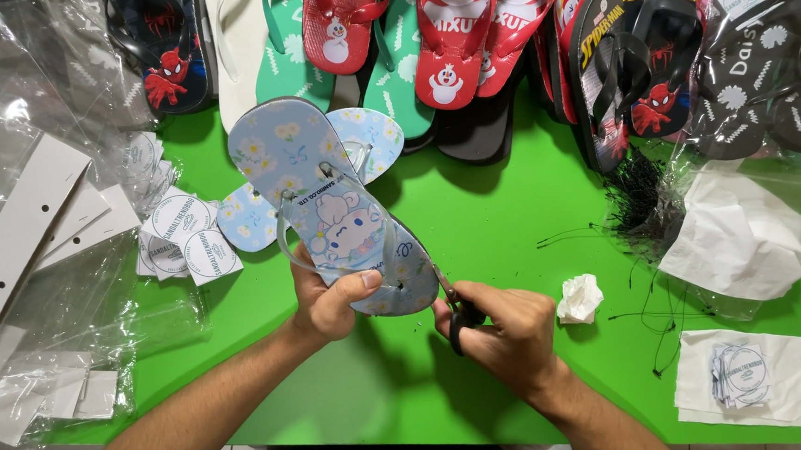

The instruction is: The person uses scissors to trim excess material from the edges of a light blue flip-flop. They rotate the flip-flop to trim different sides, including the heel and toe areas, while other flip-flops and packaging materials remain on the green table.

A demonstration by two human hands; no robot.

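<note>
A green table (474,230) carries everything. Along its far edge runs a row of flip-flops (449,43) in red, green, white, black and dark blue, overlapping one another. Clear plastic bags (29,91) cover the left edge, with white cardboard strips (20,230) lying among them. Near the right edge sits a crumpled white sheet (743,237) beside a tangle of black strings (643,194), and closer to the near right corner a white paper (785,369) holds a small stack of round labels (742,374).

Towards the near middle of the table, the left hand (326,299) grips a pale blue flowered flip-flop (327,207) at its heel end, thumb pressed on the cartoon-printed sole, holding it tilted above the table. A second pale blue flip-flop (369,140) lies beneath it. The right hand (505,333) is closed around black-handled scissors (455,312), whose tips touch the heel of the held flip-flop. A heap of round white tags (182,235) lies left of the left hand, and a small crumpled paper ball (581,298) sits just right of the right hand.
</note>
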